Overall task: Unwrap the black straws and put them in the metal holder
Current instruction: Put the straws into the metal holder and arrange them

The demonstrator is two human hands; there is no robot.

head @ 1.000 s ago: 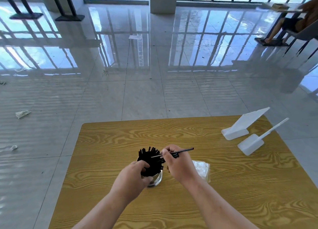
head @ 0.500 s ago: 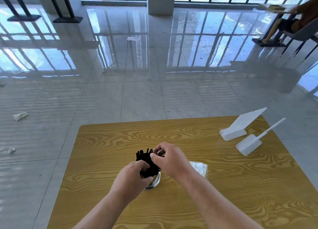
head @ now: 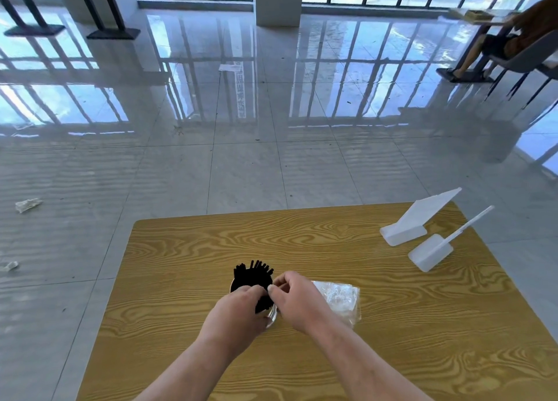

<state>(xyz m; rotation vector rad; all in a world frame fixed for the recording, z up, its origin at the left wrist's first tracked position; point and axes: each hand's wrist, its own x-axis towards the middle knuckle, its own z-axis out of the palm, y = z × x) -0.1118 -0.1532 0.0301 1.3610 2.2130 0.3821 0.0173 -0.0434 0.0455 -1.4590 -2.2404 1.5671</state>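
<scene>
A bundle of black straws (head: 252, 275) stands upright in the metal holder (head: 273, 318) near the front middle of the wooden table (head: 332, 243). My left hand (head: 237, 314) is wrapped around the holder from the near side and hides most of it. My right hand (head: 297, 298) is at the bundle's right edge, thumb and forefinger pinched on a straw end there. The straws' lower parts are hidden by both hands.
Crumpled clear plastic wrapping (head: 339, 298) lies just right of my right hand. Two white plastic stands (head: 404, 230) (head: 431, 251) sit at the table's far right. Paper scraps (head: 27, 204) lie on the glossy tiled floor. A seated person (head: 513, 32) is far right.
One second ago my right hand held a single straw pointing right above the bundle. That straw has gone down into the holder, and the hand now pinches at the bundle's right edge.
</scene>
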